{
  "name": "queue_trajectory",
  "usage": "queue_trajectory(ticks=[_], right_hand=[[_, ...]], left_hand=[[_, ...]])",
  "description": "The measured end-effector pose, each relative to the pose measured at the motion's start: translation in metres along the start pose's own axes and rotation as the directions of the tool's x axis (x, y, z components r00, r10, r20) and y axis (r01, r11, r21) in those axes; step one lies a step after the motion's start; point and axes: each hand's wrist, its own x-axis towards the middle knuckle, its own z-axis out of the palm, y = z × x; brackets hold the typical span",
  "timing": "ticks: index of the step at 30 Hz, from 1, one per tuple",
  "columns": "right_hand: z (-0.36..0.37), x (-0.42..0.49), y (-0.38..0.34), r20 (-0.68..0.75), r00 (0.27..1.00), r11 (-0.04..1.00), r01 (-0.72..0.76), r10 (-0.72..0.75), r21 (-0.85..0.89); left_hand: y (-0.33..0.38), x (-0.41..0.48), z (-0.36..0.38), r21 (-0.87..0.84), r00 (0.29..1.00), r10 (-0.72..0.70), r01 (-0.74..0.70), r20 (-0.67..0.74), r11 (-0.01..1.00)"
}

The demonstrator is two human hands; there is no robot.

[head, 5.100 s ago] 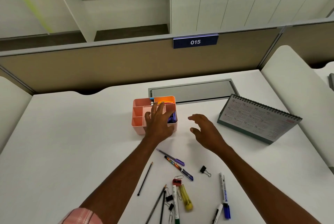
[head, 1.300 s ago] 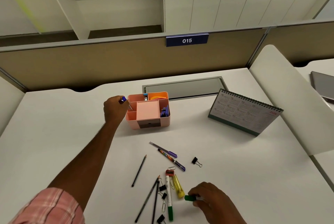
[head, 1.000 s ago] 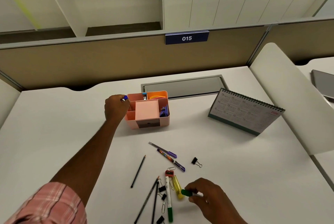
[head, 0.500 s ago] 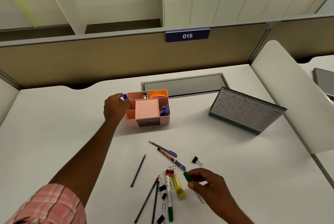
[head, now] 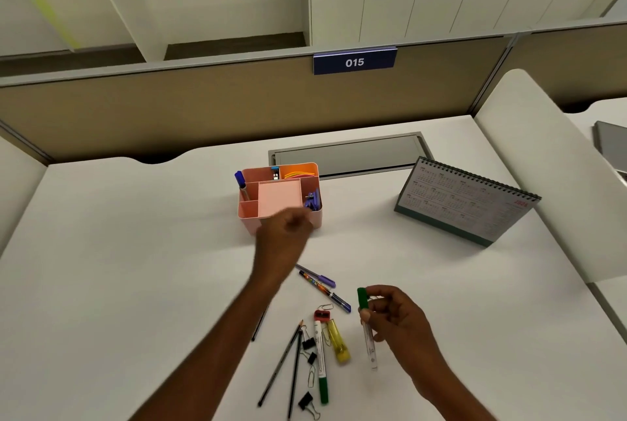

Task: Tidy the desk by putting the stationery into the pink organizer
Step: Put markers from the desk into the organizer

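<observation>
Right hand (head: 393, 315) pinches green-capped marker (head: 368, 335) near cap end, barrel hanging down, clear of desk (head: 135, 251). I judge grip suits dropping it upright into slot. Left hand (head: 283, 234) blurred, just in front of pink organizer (head: 246, 213); I cannot tell if fingers curl or hold anything. Blue marker (head: 241, 183) stands cap-up in organizer's left slot. Pens (head: 322, 285), pencils (head: 281, 363), binder clips (head: 307, 342) lie loose beside right hand: short reach. Much left to tidy.

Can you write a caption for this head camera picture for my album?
Right hand holds a green-capped marker while the left hand hovers by the pink organizer.
</observation>
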Motion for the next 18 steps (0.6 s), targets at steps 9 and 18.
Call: queue_trajectory(ticks=[9, 18], right_hand=[[0.003, -0.002, -0.017, -0.010, 0.996, 0.996, 0.088, -0.088, -0.009], [0.013, -0.011, -0.017, 0.033, 0.988, 0.985, 0.155, -0.153, -0.074]], left_hand=[[-0.006, -0.084, 0.017, -0.033, 0.887, -0.132, 0.163, 0.443, 0.986], [-0.010, -0.097, 0.000, -0.092, 0.927, -0.091, 0.133, 0.364, 0.987]])
